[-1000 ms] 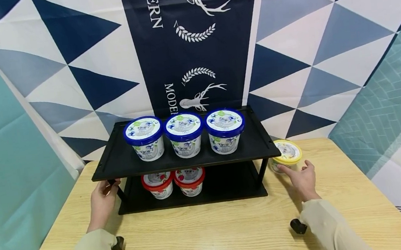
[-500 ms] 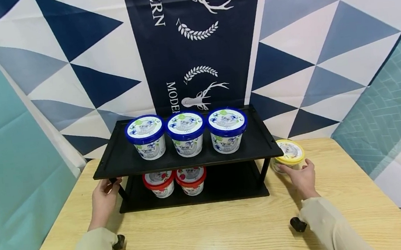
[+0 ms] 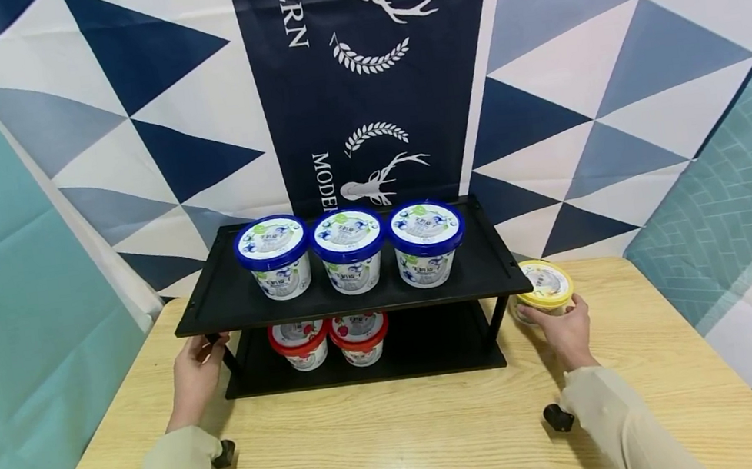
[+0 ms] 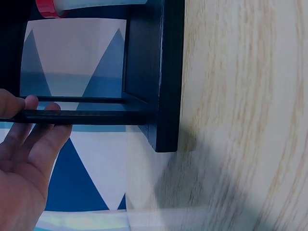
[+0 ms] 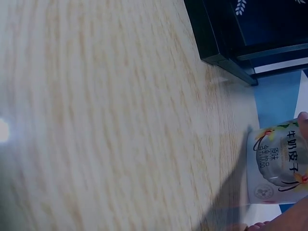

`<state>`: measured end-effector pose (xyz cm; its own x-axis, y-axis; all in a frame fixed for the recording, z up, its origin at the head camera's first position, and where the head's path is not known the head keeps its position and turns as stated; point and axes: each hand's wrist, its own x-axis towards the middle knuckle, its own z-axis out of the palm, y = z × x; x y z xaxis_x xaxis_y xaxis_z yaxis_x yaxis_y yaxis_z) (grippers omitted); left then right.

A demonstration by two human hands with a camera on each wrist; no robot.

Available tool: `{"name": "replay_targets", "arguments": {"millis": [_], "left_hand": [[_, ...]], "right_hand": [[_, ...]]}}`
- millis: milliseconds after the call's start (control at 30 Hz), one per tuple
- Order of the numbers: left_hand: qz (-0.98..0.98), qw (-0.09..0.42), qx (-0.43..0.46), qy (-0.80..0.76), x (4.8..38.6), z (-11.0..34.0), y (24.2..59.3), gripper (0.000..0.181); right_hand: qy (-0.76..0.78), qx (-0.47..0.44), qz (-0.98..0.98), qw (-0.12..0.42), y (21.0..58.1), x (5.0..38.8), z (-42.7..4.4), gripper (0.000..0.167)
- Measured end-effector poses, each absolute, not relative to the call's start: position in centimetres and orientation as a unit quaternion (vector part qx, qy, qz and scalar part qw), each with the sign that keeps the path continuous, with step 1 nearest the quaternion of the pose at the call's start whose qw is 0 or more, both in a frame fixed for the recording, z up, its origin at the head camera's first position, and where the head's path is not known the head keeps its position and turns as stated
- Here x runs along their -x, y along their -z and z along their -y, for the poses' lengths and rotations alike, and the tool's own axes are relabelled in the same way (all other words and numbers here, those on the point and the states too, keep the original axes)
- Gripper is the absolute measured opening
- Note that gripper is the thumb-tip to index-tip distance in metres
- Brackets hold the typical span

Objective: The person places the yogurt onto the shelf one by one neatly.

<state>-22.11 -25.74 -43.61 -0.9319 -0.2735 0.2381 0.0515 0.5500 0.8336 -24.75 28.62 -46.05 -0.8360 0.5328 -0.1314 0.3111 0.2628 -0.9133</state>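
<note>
My left hand (image 3: 196, 379) pinches the front left post (image 4: 91, 117) of a black two-tier rack (image 3: 356, 305), thumb on one side and fingers on the other. My right hand (image 3: 566, 333) is around a yellow-lidded tub (image 3: 547, 286) to the right of the rack; thumb and fingers lie on opposite sides of it. In the right wrist view the white tub (image 5: 279, 163) shows a printed label and stands at or just above the table; I cannot tell which. Most of that hand is outside the right wrist view.
Three blue-lidded tubs (image 3: 348, 251) stand in a row on the upper shelf. Two red-lidded tubs (image 3: 360, 338) stand at the left and middle of the lower shelf (image 3: 440, 343), partly under the upper one. A wooden table (image 3: 371, 436) carries everything, with a patterned cloth (image 3: 362, 112) behind.
My right hand's fingers have closed in around the yellow-lidded tub. The left hand stays on the post. The head view has shifted slightly.
</note>
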Motion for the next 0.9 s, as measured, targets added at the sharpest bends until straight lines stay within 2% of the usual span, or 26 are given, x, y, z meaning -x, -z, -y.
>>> {"name": "replay_targets", "arguments": {"millis": [233, 467, 900], "left_hand": [[0.863, 0.173, -0.061, 0.47, 22.1, 25.7, 43.6, 0.02], [0.862, 0.175, -0.064, 0.47, 22.2, 25.8, 43.7, 0.022], [0.863, 0.172, -0.065, 0.471, 22.1, 25.8, 43.7, 0.021]], "right_hand": [[-0.556, 0.256, 0.782, 0.117, 46.2, 25.3, -28.5, 0.113], [-0.553, 0.237, 0.783, 0.158, 46.4, 25.8, -28.2, 0.105], [-0.574, 0.229, 0.766, 0.175, 46.6, 26.3, -27.9, 0.107]]}}
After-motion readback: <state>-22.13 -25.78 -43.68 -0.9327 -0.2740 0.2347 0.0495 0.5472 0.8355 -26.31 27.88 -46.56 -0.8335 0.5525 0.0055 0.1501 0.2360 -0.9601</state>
